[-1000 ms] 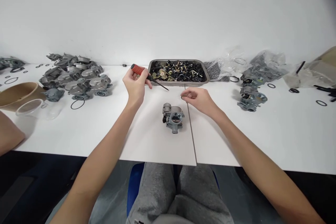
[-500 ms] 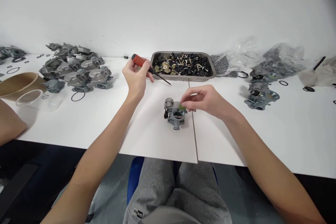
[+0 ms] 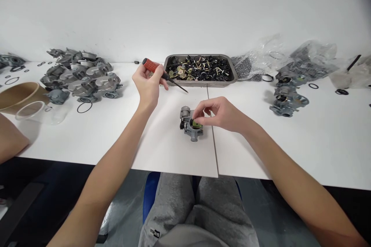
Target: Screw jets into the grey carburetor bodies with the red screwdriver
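Observation:
My left hand (image 3: 147,85) is closed around a screwdriver (image 3: 150,65) with a red and black handle, its thin dark shaft pointing down to the right above the table. On the table in front of me sits a grey metal carburetor (image 3: 194,136), its round bore facing up. My right hand (image 3: 223,115) reaches over it from the right, fingertips pinching a small yellowish-green brass disc (image 3: 197,125) at the bore's mouth. The fingers hide part of the disc and the carburetor's far side. I cannot tell how deep the disc sits.
Behind the carburetor stands a metal tray (image 3: 203,83) of brass discs, screws and black parts. Piled carburetors (image 3: 84,85) lie left, near a clear plastic cup (image 3: 31,112) and a brown tub (image 3: 23,94). More carburetors (image 3: 285,102) and plastic bags (image 3: 313,60) are right. Another person's arm (image 3: 11,139) shows far left.
My right hand has moved slightly left, bringing the disc from the carburetor's upper right edge onto its bore. My left hand keeps the screwdriver nearly where it was.

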Tool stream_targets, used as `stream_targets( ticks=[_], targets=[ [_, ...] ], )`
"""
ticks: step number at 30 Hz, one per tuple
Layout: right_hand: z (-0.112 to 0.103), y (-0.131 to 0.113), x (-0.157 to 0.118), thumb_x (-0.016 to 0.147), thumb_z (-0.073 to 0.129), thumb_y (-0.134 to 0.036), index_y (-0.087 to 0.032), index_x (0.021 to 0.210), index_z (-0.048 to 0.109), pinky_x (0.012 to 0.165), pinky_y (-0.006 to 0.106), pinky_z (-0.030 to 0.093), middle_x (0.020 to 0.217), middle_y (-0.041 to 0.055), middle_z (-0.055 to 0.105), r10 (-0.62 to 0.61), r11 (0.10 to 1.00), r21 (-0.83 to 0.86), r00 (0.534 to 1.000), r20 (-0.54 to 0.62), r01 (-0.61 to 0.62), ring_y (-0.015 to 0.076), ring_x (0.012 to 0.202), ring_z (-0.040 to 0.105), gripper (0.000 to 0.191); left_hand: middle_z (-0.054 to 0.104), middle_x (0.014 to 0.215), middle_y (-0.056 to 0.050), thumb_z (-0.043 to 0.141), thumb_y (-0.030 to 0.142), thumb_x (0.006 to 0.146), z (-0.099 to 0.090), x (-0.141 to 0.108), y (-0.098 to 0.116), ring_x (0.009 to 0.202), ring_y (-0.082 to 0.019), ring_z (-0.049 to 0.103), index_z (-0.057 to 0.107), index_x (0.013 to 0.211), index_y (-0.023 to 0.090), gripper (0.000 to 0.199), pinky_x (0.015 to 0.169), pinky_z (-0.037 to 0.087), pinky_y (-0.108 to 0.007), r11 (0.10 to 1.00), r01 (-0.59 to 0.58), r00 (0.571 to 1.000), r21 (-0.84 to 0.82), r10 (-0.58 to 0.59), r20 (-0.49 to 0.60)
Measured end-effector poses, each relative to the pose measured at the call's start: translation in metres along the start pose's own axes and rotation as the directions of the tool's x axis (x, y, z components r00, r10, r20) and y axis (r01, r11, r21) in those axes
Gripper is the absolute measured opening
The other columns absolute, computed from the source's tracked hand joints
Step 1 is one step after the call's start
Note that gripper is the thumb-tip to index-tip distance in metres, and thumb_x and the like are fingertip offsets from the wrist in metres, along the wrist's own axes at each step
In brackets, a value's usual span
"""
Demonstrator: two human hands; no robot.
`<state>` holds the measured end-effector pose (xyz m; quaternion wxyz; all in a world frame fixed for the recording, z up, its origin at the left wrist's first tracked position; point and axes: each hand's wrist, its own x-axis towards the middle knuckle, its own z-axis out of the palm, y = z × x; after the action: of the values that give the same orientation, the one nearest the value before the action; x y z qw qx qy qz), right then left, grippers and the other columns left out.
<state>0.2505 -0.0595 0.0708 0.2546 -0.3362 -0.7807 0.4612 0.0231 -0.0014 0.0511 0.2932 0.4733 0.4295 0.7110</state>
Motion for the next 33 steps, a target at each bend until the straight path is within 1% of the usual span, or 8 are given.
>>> stream_targets(
  ticks=[9,15,18,21,23,26,29,33],
  targets=[
    [0.005,0.0,-0.001,0.078,0.066,-0.02,-0.019,0.095,0.07,0.066,0.028,0.042,0.078,0.0014,0.064,-0.016,1.0,-0.015,1.0,0.023,0.016,0.0131,0.072,0.056,0.018,0.061,0.077,-0.001,0.076,0.055,0.068,0.001,0.0,0.002,0.046,-0.006,0.052,0.056,0.078,0.02,0.041,0.039,0.042,-0.023,1.0,0.005,1.0,0.007,-0.005,-0.005],
    [0.002,0.009,0.003,0.085,0.063,-0.032,-0.018,0.101,0.068,0.072,0.031,0.047,0.099,0.0073,0.067,-0.023,1.0,-0.006,0.999,-0.033,0.022,0.0159,0.08,0.059,0.021,0.06,0.076,-0.001,0.076,0.055,0.068,0.0,0.0,0.002,0.051,-0.007,0.054,0.056,0.079,0.021,0.041,0.041,0.043,-0.023,1.0,-0.003,1.0,0.013,0.003,0.004],
    [-0.005,0.016,0.005,0.081,0.07,-0.042,-0.023,0.116,0.065,0.091,0.037,0.048,0.124,0.0088,0.061,-0.088,0.994,-0.063,0.996,0.021,0.089,0.0232,0.108,0.059,0.04,0.06,0.077,-0.002,0.076,0.056,0.068,-0.002,0.002,0.002,0.055,-0.009,0.056,0.056,0.081,0.021,0.042,0.045,0.044,-0.025,1.0,-0.017,1.0,0.017,0.017,0.004],
    [-0.009,0.022,0.005,0.066,0.083,-0.042,-0.032,0.135,0.053,0.112,0.042,0.037,0.152,0.0058,0.039,-0.155,0.975,-0.122,0.96,0.234,0.187,0.0285,0.139,0.038,0.076,0.059,0.077,-0.002,0.076,0.057,0.067,-0.005,0.005,0.006,0.055,-0.009,0.055,0.057,0.08,0.021,0.043,0.043,0.043,-0.025,0.999,-0.048,0.999,0.016,0.048,-0.019],
    [-0.007,0.025,0.005,0.064,0.085,-0.04,-0.034,0.138,0.051,0.116,0.041,0.033,0.159,0.0042,0.027,-0.154,0.97,-0.13,0.935,0.319,0.204,0.0281,0.146,0.029,0.082,0.059,0.076,-0.001,0.077,0.056,0.068,-0.007,0.008,0.014,0.053,-0.008,0.053,0.057,0.079,0.02,0.042,0.041,0.041,-0.025,0.997,-0.08,0.996,0.014,0.08,-0.041],
    [-0.001,0.025,0.005,0.066,0.085,-0.037,-0.034,0.133,0.055,0.118,0.041,0.031,0.161,0.0028,0.024,-0.142,0.972,-0.131,0.93,0.339,0.197,0.0272,0.148,0.025,0.073,0.058,0.071,0.0,0.078,0.051,0.069,-0.01,0.015,0.032,0.049,-0.005,0.048,0.059,0.078,0.02,0.038,0.038,0.039,-0.024,0.989,-0.149,0.989,0.003,0.149,-0.022],
    [0.004,0.024,0.005,0.068,0.084,-0.038,-0.035,0.13,0.058,0.117,0.043,0.031,0.16,0.0021,0.024,-0.142,0.969,-0.141,0.929,0.342,0.201,0.0279,0.148,0.024,0.068,0.057,0.065,0.002,0.077,0.041,0.073,-0.01,0.021,0.06,0.045,-0.004,0.046,0.06,0.077,0.02,0.027,0.035,0.038,-0.023,0.976,-0.217,0.974,-0.009,0.217,0.068],
    [0.007,0.023,0.006,0.071,0.082,-0.036,-0.034,0.124,0.062,0.116,0.041,0.034,0.155,0.0035,0.032,-0.164,0.967,-0.135,0.931,0.324,0.218,0.0268,0.145,0.029,0.057,0.055,0.059,0.001,0.07,0.024,0.077,0.0,0.026,0.098,0.037,-0.008,0.048,0.06,0.072,0.016,0.013,0.028,0.033,-0.027,0.968,-0.248,0.948,-0.019,0.247,0.199]
  ],
)
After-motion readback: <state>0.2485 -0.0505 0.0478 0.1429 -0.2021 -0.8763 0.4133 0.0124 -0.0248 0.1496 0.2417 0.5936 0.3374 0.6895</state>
